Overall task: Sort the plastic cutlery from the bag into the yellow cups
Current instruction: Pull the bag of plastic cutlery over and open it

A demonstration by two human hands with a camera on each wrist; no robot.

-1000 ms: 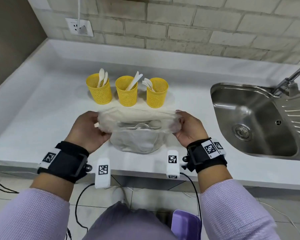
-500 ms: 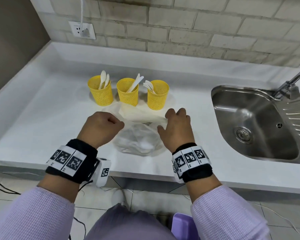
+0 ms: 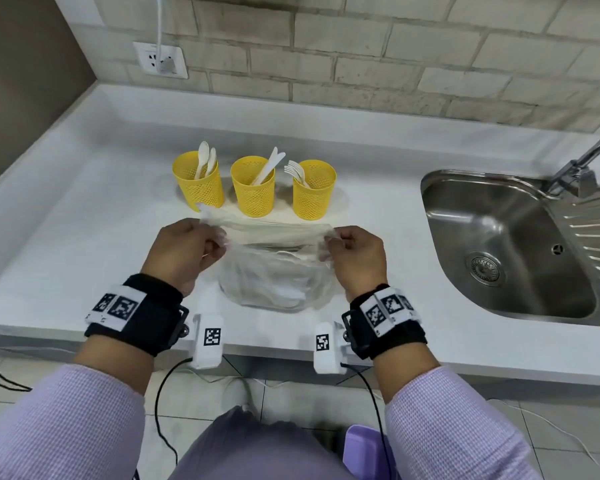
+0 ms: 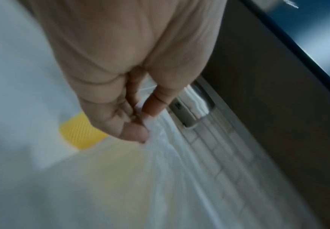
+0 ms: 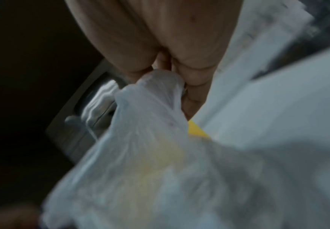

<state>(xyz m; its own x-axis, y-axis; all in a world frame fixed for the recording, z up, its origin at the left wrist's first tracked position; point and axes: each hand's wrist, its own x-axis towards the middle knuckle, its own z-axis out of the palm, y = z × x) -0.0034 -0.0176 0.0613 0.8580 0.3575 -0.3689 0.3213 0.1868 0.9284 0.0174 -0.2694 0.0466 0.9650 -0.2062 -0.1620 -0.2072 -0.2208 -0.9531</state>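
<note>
Head view shows the left hand (image 3: 184,252) and right hand (image 3: 355,258) pinching the bag (image 3: 271,271) at its rim; thin film seems light, limp and slippery, best held there.

My three cups (image 3: 198,180) (image 3: 253,186) (image 3: 314,188) are bright yellow with a fine perforated mesh pattern, and the cutlery (image 3: 204,161) standing in them is plain white. The bag (image 3: 267,278) is translucent milky white on a white counter (image 3: 84,209), with a steel-grey sink (image 3: 499,244) at three o'clock and a grey-beige brick-patterned wall (image 3: 361,57) at twelve o'clock. My sleeves (image 3: 59,420) are pale lilac with a fine woven texture, and my black wristbands (image 3: 136,317) carry white tags printed with black square code patterns.
</note>
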